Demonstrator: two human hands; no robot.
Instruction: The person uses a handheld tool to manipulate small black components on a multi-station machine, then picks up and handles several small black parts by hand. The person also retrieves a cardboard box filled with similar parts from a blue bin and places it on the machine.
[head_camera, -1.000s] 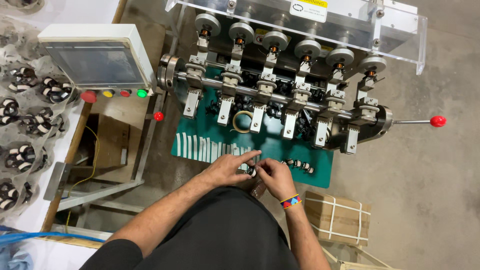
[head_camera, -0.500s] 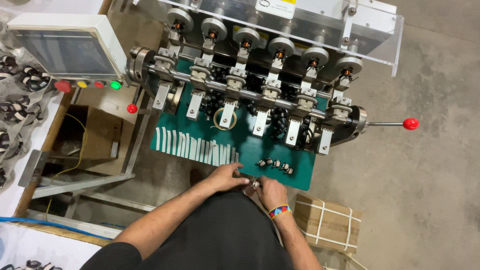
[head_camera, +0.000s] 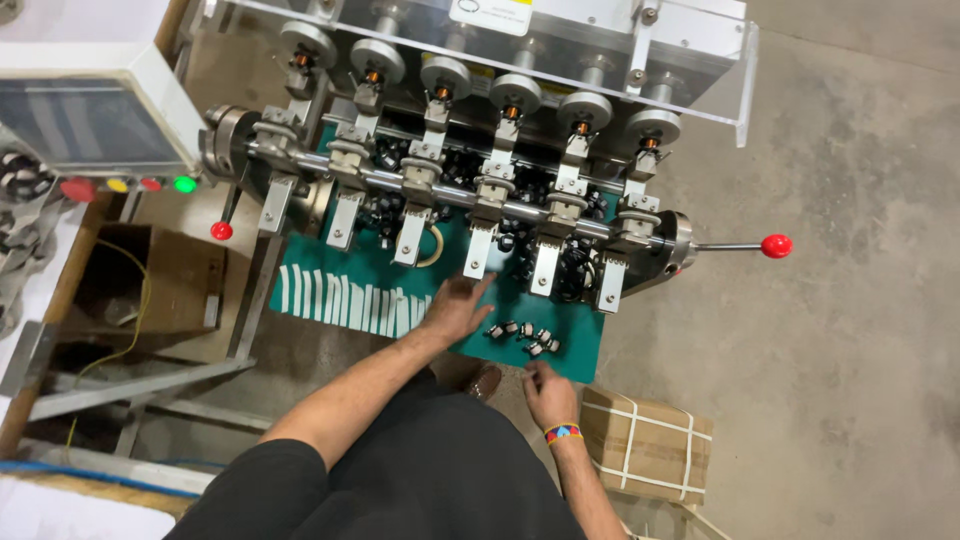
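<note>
Grey concrete floor, stained, under a green-topped desk carrying a multi-station winding machine. Six round spindle heads in a row along the top, behind a clear guard; six metal clamp arms hanging off a horizontal shaft below. Red-knobbed lever sticking out at the machine's right end, a smaller red knob at its left. Control box at upper left with red, yellow and green buttons beneath it. Row of white strips laid side by side on the green top. Small black-and-white coil parts in a loose cluster near the desk's front edge, right of centre. Left hand stretched forward over the green top, fingers extended and loose, grasping nothing, just left of the cluster. Right hand at the desk's front edge just below the cluster, fingers half-curled, nothing seen in it; beaded wristband on that wrist. Strapped cardboard box on the floor beside the right forearm.
</note>
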